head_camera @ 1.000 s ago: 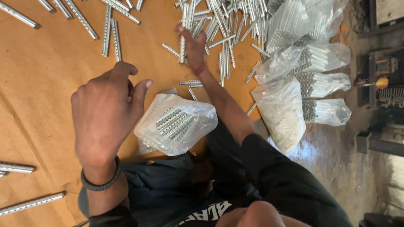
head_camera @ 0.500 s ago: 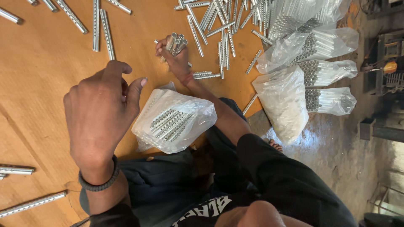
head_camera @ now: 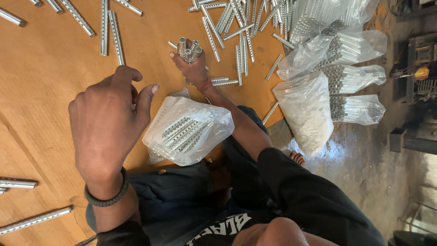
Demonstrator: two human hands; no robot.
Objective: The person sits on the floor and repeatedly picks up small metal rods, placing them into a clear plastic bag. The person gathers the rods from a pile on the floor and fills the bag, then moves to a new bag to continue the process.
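Head view: right hand (head_camera: 193, 68) grips a bundle of perforated tubes (head_camera: 188, 49); left hand (head_camera: 109, 123), fingers curled, pinches the plastic bag (head_camera: 189, 132), contact hidden.

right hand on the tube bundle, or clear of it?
Touching. Head view shows the right hand wrapped around the tube bundle, tube ends sticking out above the fingers.

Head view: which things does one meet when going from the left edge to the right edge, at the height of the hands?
Two tubes at the left edge → left hand → open bag of tubes → right hand holding a bundle of tubes → large white bag → filled bags of tubes.
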